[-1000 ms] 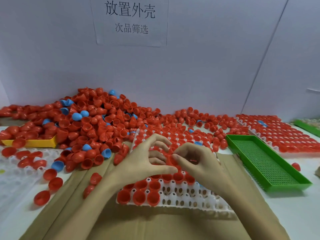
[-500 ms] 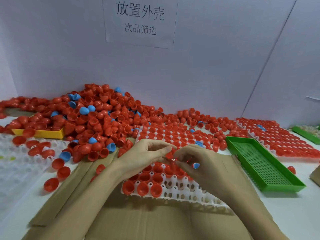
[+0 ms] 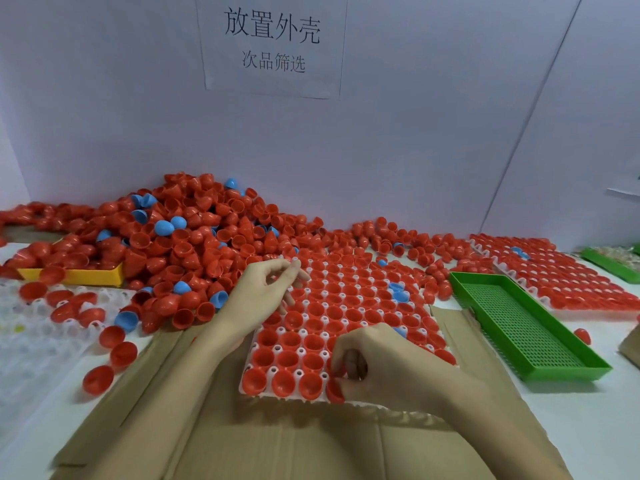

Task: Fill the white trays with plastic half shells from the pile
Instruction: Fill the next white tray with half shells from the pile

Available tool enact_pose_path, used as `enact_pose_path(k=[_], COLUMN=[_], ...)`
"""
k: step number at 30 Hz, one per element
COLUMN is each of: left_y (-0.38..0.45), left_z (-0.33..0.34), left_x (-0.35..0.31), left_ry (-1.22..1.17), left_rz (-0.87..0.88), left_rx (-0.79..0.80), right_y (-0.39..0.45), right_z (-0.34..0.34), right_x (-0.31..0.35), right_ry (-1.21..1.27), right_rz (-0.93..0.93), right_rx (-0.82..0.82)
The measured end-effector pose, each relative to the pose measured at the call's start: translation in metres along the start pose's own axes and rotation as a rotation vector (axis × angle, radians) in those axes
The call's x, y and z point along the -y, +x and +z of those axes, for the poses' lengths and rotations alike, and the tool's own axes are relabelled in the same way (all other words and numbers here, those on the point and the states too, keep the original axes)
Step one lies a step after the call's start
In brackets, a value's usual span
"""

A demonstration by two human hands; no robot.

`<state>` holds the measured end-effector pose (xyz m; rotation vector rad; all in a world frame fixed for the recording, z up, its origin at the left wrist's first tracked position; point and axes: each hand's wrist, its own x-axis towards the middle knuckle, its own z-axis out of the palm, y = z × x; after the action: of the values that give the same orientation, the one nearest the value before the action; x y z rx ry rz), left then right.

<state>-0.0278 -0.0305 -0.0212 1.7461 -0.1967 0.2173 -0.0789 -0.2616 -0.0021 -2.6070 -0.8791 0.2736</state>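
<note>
Now right hand (image 3: 377, 367) grip clamped on red half shell (image 3: 335, 389) at white tray (image 3: 277, 351) front edge, left hand (image 3: 266, 296) loosely apart.

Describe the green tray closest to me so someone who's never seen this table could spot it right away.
Start at the white tray of red shells on the cardboard in front of the person. Just to its right lies the green tray, long and rectangular, angled away toward the wall. Unlike the trays around it, its perforated mesh floor holds no shells.
</note>
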Motion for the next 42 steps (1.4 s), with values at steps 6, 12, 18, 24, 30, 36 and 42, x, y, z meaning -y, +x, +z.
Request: enact_pose_path(k=[6,12,18,24,30,36,42], left_y=[0.000,-0.001,-0.004,0.003,0.006,0.006,0.001], left_z=[-0.003,-0.008,-0.008,-0.015,-0.017,-0.015,-0.012], left_x=[0.000,0.001,0.004,0.010,0.009,0.016,0.006], left_ry=[0.063,0.398,0.995,1.157,1.192,1.141,1.012], left_rz=[0.044,0.186,0.402,0.441,0.441,0.436,0.439], left_rx=[-0.043,-0.192,-0.277,-0.293,-0.304,-0.299,-0.304], right_y=[0.015,0.080,0.165,0.207,0.212,0.195,0.150], right_z=[-0.038,-0.082,-0.099,-0.101,-0.084,-0.090,-0.088], right_x=[-0.003,-0.091,-0.206,-0.261,-0.275,-0.257,-0.198], right_ry=[0.068,0.007,-0.145,-0.278,-0.400,-0.253,0.147], right_rz=[-0.007,0.137,0.376,0.456,0.497,0.496,0.403], right_rx=[0.099,-0.219,-0.465,-0.453,-0.512,-0.745,-0.811])
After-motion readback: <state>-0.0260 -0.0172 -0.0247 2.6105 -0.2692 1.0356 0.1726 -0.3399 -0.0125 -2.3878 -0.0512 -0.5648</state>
